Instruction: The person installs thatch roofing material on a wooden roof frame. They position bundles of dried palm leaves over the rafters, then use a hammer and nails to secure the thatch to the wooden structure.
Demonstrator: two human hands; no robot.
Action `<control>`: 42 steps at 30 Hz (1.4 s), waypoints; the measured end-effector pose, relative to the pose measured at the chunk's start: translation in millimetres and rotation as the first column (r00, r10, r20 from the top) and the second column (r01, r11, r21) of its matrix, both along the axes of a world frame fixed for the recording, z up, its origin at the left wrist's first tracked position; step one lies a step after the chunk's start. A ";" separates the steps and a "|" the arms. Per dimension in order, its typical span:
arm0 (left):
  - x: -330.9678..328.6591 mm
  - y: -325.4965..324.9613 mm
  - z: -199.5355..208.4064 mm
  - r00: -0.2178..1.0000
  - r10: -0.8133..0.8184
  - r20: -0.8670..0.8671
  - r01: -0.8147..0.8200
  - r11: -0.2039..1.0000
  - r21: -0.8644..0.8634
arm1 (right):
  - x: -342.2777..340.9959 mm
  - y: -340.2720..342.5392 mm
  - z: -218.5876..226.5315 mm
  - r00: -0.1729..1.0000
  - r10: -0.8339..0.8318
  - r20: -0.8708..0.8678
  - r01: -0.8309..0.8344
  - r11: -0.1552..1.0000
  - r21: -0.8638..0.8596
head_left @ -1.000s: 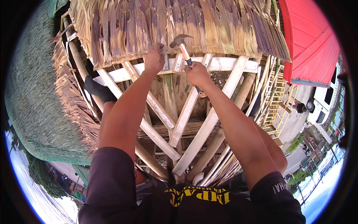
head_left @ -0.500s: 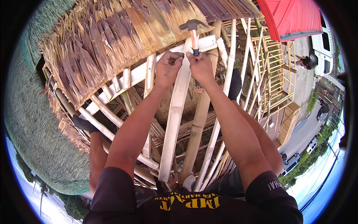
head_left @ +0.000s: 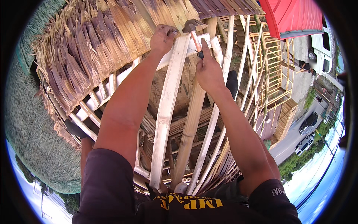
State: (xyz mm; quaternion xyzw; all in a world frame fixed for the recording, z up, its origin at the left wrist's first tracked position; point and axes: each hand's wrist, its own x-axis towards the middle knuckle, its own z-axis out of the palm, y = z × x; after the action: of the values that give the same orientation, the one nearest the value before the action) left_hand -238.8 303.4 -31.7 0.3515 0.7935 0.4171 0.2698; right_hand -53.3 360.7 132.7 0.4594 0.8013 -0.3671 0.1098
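My right hand (head_left: 212, 72) is wrapped around the dark grip of a claw hammer (head_left: 195, 40), its forefinger stretched along the handle. The hammer's dark head lies above the upper end of a pale split-bamboo strip (head_left: 167, 108), close to the thatch. To the left, my left hand (head_left: 163, 40) has its fingertips pinched together at the lower edge of the dry leaf thatch (head_left: 108, 33). Whatever is between those fingertips is too small to make out. A white crosswise batten (head_left: 125, 76) passes under the thatch edge, behind my left forearm.
A round bamboo pole (head_left: 189, 130) and thinner slats (head_left: 209, 145) run down the open roof frame, with gaps showing bamboo below. Green-grey thatch (head_left: 37, 138) lies at the left. A red metal roof (head_left: 292, 18), a bamboo framework (head_left: 274, 67) and a white van (head_left: 324, 48) are at the right.
My left hand has moved up and left from the bamboo strip to the thatch edge. My right hand has shifted slightly right and down, still holding the hammer; the hands are farther apart.
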 end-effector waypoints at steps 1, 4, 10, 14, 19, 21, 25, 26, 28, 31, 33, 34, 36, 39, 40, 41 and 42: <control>1.3 -0.9 1.0 1.000 -0.004 -0.016 0.003 1.000 -0.020 | -0.6 1.0 7.3 1.000 0.013 -0.010 -0.013 1.000 -0.007; 4.4 0.8 8.5 0.998 0.001 -0.066 -0.008 0.995 -0.104 | -5.5 4.4 25.9 0.992 0.110 -0.069 -0.105 0.991 0.078; 7.9 0.5 18.2 0.990 0.002 -0.140 -0.019 0.993 -0.118 | -32.1 8.5 32.6 0.969 0.240 0.063 -0.246 0.962 0.118; 7.7 -1.4 14.5 0.989 -0.017 -0.148 0.003 0.996 -0.091 | -38.2 7.0 34.1 0.958 0.258 0.121 -0.270 0.958 0.099; 2.4 1.8 18.8 0.993 -0.062 -0.098 0.050 0.991 -0.125 | -46.8 13.3 40.6 0.921 0.293 0.256 -0.295 0.955 -0.032; 2.7 -5.2 27.1 0.991 -0.078 -0.110 0.065 0.992 -0.111 | -47.8 16.5 44.7 0.953 0.232 0.193 -0.248 0.967 0.061; 19.2 -47.0 46.4 0.936 -0.162 -0.314 0.095 0.971 -0.220 | -32.9 9.6 52.8 0.984 0.172 0.036 -0.176 0.971 0.165; 24.7 -58.6 49.7 0.904 -0.261 -0.338 0.127 0.919 -0.373 | -26.5 6.6 54.0 0.980 0.178 -0.093 -0.152 0.960 0.234; 31.2 -67.4 51.0 0.891 -0.286 -0.354 0.142 0.913 -0.381 | -17.7 -5.1 52.0 0.957 0.158 -0.242 -0.085 0.954 0.289; 31.5 -70.9 51.6 0.857 -0.365 -0.365 0.184 0.877 -0.444 | -21.8 -10.7 41.0 0.947 0.209 -0.245 -0.123 0.938 0.324; 27.1 -65.6 52.2 0.835 -0.415 -0.361 0.213 0.849 -0.484 | -32.3 -6.3 34.8 0.911 0.286 0.296 -0.314 0.948 0.051; 25.5 -63.5 53.3 0.838 -0.419 -0.350 0.205 0.835 -0.510 | -39.1 -3.0 33.7 0.939 0.291 0.185 -0.312 0.945 0.095; 22.6 -59.6 55.5 0.831 -0.446 -0.333 0.211 0.806 -0.553 | -46.1 3.5 37.0 0.963 0.268 0.015 -0.266 0.945 0.190; 23.0 -60.3 58.9 0.826 -0.481 -0.294 0.228 0.762 -0.606 | -42.2 0.2 51.5 0.925 0.285 -0.253 -0.190 0.920 0.343; 23.0 -60.1 59.3 0.824 -0.485 -0.292 0.229 0.757 -0.612 | -41.3 1.3 55.3 0.851 0.322 -0.416 -0.131 0.895 0.426; 22.5 -59.7 59.4 0.821 -0.498 -0.279 0.242 0.747 -0.620 | -42.8 0.5 56.7 0.850 0.327 -0.413 -0.114 0.880 0.462; 22.4 -59.7 59.5 0.820 -0.508 -0.266 0.255 0.738 -0.624 | -41.8 0.6 58.1 0.894 0.336 -0.296 -0.182 0.877 0.444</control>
State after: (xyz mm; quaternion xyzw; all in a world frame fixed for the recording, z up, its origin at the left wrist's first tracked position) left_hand -216.4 243.6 27.7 0.4957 0.8268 0.0128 0.2656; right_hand -95.1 361.3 190.8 0.2823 0.9209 -0.2534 -0.0894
